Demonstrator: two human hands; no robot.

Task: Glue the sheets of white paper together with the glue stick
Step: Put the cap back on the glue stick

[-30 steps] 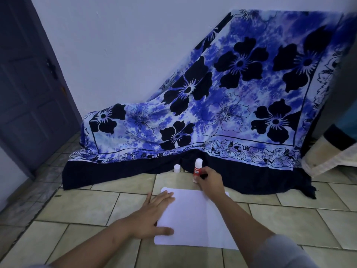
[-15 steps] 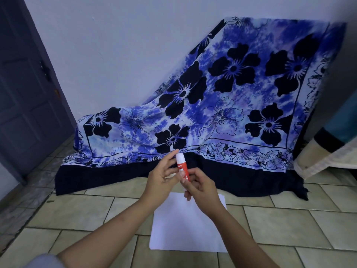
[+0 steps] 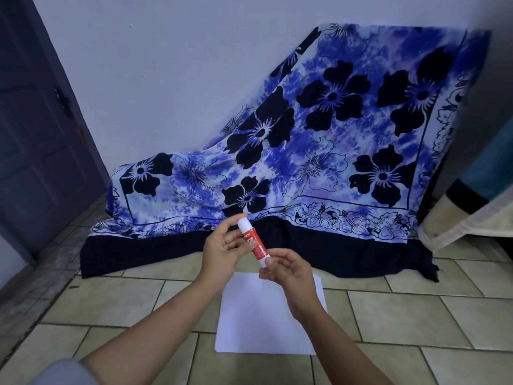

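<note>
A red and white glue stick (image 3: 253,240) is held up in the air between both hands, tilted with its white cap toward the upper left. My left hand (image 3: 222,245) pinches the cap end. My right hand (image 3: 287,269) grips the white bottom end with thumb and fingers. Below the hands, white paper (image 3: 258,326) lies flat on the tiled floor; I cannot tell how many sheets are stacked there.
A blue floral cloth (image 3: 319,151) drapes from the wall down to the floor just beyond the paper. A dark door (image 3: 36,140) stands at the left. A striped fabric bundle (image 3: 469,215) sits at the right. Beige floor tiles (image 3: 402,315) surround the paper.
My right hand lifted the glue stick off the floor. My left hand left the paper and rose to take the cap end. The stick now tilts more.
</note>
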